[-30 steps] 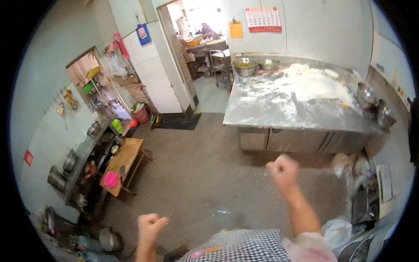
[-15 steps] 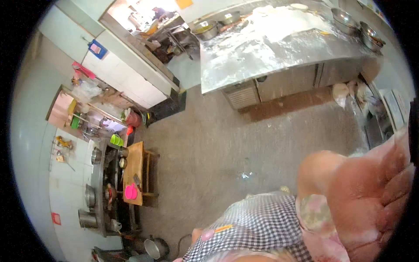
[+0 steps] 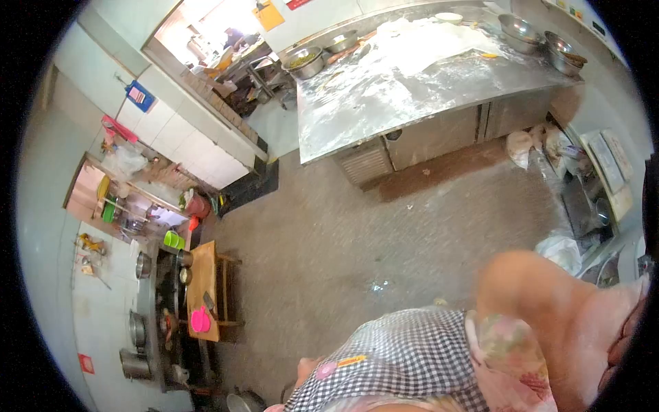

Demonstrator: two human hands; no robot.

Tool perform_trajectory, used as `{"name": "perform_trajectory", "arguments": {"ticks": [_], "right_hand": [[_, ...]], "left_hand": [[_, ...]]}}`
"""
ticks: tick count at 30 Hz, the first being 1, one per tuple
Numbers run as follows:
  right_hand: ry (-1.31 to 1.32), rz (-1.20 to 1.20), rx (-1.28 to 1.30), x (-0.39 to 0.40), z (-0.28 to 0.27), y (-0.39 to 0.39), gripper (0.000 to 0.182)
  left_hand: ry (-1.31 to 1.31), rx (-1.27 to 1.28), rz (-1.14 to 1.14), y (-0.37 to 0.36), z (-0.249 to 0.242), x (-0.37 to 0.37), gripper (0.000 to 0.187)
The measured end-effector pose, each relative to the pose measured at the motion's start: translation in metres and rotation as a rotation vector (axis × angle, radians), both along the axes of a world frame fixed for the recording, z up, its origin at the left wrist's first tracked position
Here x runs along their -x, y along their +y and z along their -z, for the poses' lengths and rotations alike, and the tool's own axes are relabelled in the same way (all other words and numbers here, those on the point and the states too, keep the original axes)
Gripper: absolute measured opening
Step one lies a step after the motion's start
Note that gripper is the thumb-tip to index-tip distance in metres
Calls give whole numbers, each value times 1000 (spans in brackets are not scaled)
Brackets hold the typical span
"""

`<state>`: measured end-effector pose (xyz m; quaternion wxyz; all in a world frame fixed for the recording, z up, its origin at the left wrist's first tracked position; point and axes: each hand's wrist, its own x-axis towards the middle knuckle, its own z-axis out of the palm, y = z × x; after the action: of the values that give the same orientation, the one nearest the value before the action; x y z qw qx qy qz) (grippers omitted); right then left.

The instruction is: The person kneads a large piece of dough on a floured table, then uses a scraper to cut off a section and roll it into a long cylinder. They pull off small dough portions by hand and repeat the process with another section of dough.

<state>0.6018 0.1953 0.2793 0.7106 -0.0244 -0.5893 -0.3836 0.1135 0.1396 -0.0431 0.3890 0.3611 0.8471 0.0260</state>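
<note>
My right arm (image 3: 542,302) is bent up close to the camera at the lower right, in a pink floral sleeve (image 3: 511,343). Part of my right hand (image 3: 626,336) shows at the dark rim of the view. It is cut off there, so I cannot make out its grip or anything in it. A black-and-white checked apron (image 3: 405,350) covers my front. Beside the apron's left edge a small patch of skin (image 3: 306,371) from my left arm shows, while my left hand is out of sight.
A floury steel worktable (image 3: 343,123) with dough and metal bowls (image 3: 519,34) stands ahead. At left are a wooden table (image 3: 202,275) holding a pink basin (image 3: 200,319), and a stove with pots. Bags (image 3: 559,254) lie at right. A person (image 3: 235,38) is beyond the doorway.
The view has shifted a little, so the worktable sits slightly further left. My right hand has moved outward to the right edge, and less of it shows.
</note>
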Motion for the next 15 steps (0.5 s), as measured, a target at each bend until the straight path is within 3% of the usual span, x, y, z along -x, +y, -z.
{"name": "perform_trajectory", "arguments": {"ticks": [7, 11, 13, 15], "right_hand": [[-36, 141, -45, -39, -14, -33, 23], [-39, 234, -63, -85, -21, -64, 27], [-61, 288, -104, -103, -28, -83, 29], [-52, 350, -147, -125, -33, -96, 31]], "left_hand": [[130, 223, 42, 38, -17, -38, 43], [122, 124, 183, 63, -12, -59, 43], [247, 107, 325, 72, 70, -28, 41], [168, 85, 279, 90, 75, -54, 41]]}}
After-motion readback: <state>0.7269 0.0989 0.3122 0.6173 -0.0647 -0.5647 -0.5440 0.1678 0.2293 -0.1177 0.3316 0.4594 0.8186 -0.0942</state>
